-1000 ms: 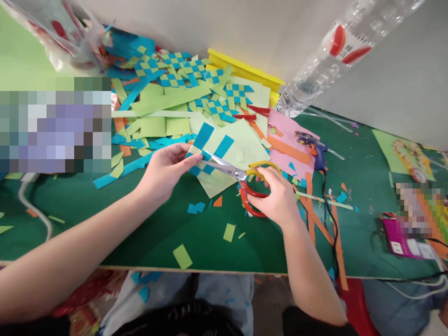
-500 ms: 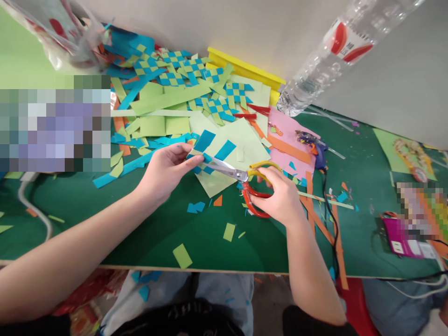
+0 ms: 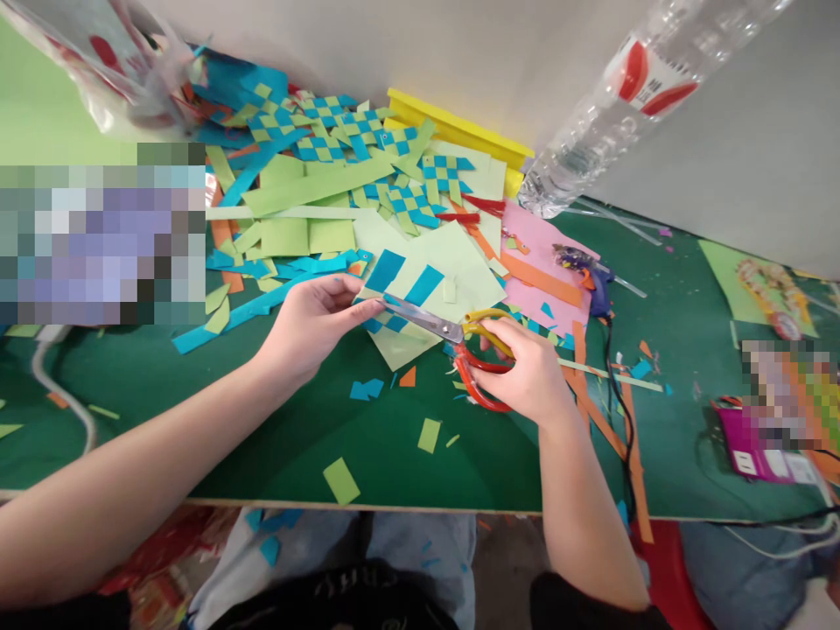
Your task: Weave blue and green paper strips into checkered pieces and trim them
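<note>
My left hand (image 3: pixel 315 319) pinches a small blue and light green woven paper piece (image 3: pixel 392 321) at its left edge. Two blue strips stick up from it; the part under my thumb is hidden. In my right hand (image 3: pixel 518 359) are scissors (image 3: pixel 452 331) with one yellow and one red handle loop, my fingers through them. Their blades point left across the woven piece, the tips close to my left thumb. Beneath lies a pale green sheet (image 3: pixel 469 262) on the green table (image 3: pixel 262 455).
Woven paper pieces (image 3: pixel 410 206) and strips pile up at the back beside a yellow tray (image 3: pixel 459 127). A plastic bottle (image 3: pixel 591 114) leans at the back right, behind pink paper (image 3: pixel 538 236). A black cable (image 3: pixel 630 420) runs down the right. Scraps (image 3: pixel 341 480) lie in front.
The scissor blades look closer together and have shifted slightly over the woven piece. My left hand has moved a little, with the piece tilted slightly differently.
</note>
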The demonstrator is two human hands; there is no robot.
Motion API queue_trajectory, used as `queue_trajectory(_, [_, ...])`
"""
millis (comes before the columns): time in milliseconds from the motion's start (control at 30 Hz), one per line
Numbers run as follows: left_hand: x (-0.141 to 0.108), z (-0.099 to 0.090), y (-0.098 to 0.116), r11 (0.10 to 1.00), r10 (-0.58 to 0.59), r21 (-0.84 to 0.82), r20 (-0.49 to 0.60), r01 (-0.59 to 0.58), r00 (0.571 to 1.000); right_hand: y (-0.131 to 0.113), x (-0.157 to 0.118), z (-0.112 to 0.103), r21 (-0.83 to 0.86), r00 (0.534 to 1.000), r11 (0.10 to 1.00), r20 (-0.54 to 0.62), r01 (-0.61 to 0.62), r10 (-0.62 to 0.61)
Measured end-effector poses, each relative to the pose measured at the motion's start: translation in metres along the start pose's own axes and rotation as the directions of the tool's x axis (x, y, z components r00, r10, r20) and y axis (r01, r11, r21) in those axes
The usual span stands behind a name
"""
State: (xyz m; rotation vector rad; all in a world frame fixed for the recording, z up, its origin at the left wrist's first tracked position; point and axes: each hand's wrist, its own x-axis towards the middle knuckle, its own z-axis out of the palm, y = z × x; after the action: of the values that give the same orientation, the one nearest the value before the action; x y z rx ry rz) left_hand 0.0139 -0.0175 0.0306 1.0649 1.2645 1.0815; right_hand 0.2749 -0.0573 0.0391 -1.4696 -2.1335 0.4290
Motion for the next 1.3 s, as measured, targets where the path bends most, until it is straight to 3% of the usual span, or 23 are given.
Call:
queue_trajectory(500, [-0.0001,0.0003,-0.0034,0.999,0.004,-0.039,-0.058,-0.006,0.998,0.0002,0.0001,-0.0019,0.002,1.0,1.0,0.003,-0.01,0.01])
queue_trajectory(1300, [-0.0004,0.0013,-0.0006,0.999,-0.009,-0.049,-0.042,0.007,0.999,-0.0025,-0.0002,-0.004,0.008,0.998,0.999,0.042,-0.037,0.037])
